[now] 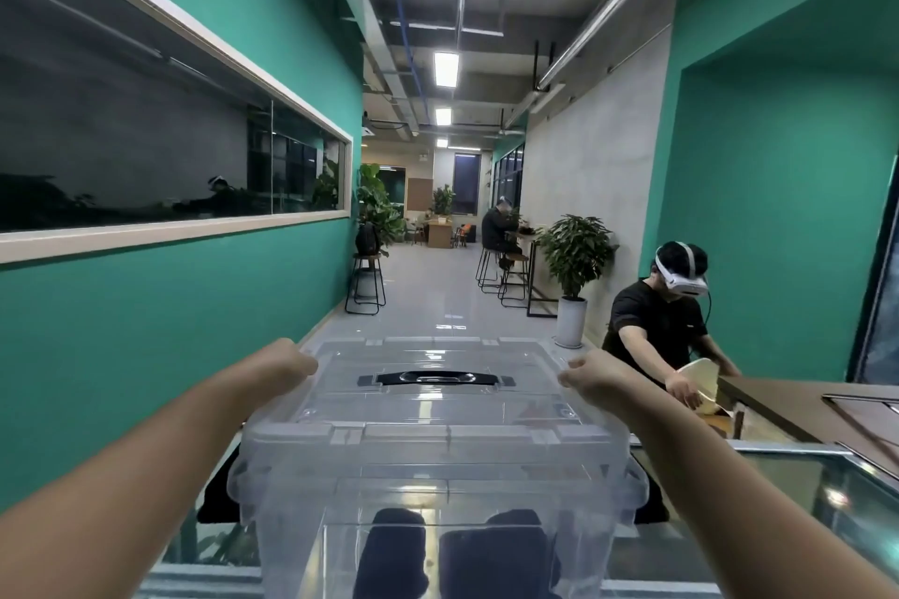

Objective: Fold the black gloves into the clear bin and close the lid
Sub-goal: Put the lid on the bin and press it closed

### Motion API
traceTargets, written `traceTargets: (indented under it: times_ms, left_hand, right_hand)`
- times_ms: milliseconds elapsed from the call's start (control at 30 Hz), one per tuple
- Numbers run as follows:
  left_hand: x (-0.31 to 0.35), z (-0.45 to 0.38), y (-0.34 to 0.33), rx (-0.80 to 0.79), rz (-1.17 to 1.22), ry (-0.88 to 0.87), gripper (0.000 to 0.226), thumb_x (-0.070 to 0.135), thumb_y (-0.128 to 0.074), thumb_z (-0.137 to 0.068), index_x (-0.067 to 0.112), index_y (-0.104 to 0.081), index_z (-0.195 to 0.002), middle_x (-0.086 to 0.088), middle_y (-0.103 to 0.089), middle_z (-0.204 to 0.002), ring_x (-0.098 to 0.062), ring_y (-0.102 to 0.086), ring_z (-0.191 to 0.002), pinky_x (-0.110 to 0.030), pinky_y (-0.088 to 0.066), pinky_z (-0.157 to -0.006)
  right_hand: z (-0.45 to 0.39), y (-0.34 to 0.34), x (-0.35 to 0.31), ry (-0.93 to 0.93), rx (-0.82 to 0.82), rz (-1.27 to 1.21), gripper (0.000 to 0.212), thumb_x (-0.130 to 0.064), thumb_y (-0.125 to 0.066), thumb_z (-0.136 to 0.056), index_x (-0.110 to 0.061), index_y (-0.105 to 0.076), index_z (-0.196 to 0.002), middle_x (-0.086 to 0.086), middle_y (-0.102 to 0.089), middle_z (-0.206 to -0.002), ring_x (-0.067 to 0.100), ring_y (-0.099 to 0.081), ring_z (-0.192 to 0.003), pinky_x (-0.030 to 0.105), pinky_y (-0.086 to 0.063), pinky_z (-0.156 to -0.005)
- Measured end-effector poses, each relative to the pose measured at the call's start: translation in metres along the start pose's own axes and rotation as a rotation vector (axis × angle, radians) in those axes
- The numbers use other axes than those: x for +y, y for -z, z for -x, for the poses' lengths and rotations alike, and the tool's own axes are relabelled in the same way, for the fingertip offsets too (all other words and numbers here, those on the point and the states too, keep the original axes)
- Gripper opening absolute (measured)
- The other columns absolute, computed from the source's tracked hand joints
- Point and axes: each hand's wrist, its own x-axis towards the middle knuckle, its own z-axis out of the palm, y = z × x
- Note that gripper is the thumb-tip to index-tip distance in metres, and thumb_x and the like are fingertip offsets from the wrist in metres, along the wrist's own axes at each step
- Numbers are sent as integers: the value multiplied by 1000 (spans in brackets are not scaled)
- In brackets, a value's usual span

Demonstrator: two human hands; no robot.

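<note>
both hands, left hand [287, 362] and right hand [591, 375], grip the clear plastic lid [433, 399] on the clear plastic bin [428, 501] holding folded black gloves [491, 554]; uneven pressure could leave one edge unlatched.

Glass-topped table [802, 486], framed in metal, reflecting ceiling lights. Directly on it: clear bin [433, 491], lid on, standing over what looks like a black mat [219, 496] showing at either side.
</note>
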Motion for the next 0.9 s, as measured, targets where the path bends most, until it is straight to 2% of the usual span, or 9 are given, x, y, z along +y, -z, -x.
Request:
traceTargets:
  times_ms: [133,267,333,400,467,533,633,800,900]
  left_hand:
    - [-8,-3,0,-90,-9,-1,21,14,-47,-84,1,-61,-91,-11,-60,-80,-20,-53,-63,-25,-39,-56]
    - [-18,-3,-1,-86,26,-27,27,16,-49,-84,-3,-63,-97,-17,-64,-92,-23,-56,-69,-28,-41,-64]
    - [-20,0,1,-108,32,-46,26,14,-50,-83,-5,-64,-95,-17,-63,-85,-25,-55,-67,-29,-41,-64]
    - [-22,4,3,-153,70,-47,25,11,-51,-83,-7,-66,-92,-21,-66,-84,-27,-58,-68,-32,-46,-66]
    - [-22,9,5,-175,74,-53,25,10,-51,-83,-8,-66,-91,-27,-68,-92,-28,-61,-71,-35,-49,-70]
    - [-20,16,6,-173,56,-69,25,8,-50,-83,-10,-66,-90,-26,-67,-85,-27,-60,-69,-34,-47,-67]
    - [-19,22,5,-194,33,-85,22,6,-47,-86,-5,-66,-87,-15,-62,-72,-25,-57,-60,-28,-47,-62]
    - [-16,29,-5,-194,138,-137,22,6,-37,-94,14,-55,-102,-3,-55,-73,-17,-52,-59,-25,-41,-55]
    - [-20,31,-7,-225,363,-73,19,10,-44,-93,13,-50,-110,-12,-59,-85,-21,-61,-62,-24,-49,-48]
  right_hand:
    - [3,2,4,-33,-50,54,17,-17,-51,-89,-5,-58,-79,8,-50,-72,19,-46,-65,27,-31,-53]
    - [3,2,9,-29,-68,35,32,-18,-50,-91,5,-62,-109,17,-63,-102,29,-60,-100,30,-42,-79]
    - [6,1,9,-17,-84,62,26,-20,-48,-93,2,-61,-99,14,-60,-95,30,-59,-99,31,-42,-77]
    - [9,2,10,-12,-81,82,26,-22,-46,-94,-8,-51,-73,8,-52,-74,23,-52,-75,29,-36,-59]
    - [12,1,10,-12,-65,86,31,-22,-44,-96,-12,-43,-67,4,-44,-67,17,-44,-64,26,-29,-51]
    - [16,-1,12,9,-70,150,25,-24,-41,-97,-7,-54,-84,8,-55,-81,23,-54,-80,28,-38,-61]
    - [18,-5,14,9,-95,223,38,-25,-34,-99,2,-55,-116,17,-59,-111,30,-56,-106,30,-41,-85]
    - [22,-7,16,4,-66,89,36,-23,-39,-97,-6,-51,-125,16,-55,-129,32,-51,-118,33,-38,-97]
    - [22,-4,26,40,-59,64,38,-29,-43,-93,-16,-53,-127,10,-55,-131,30,-47,-122,38,-33,-102]
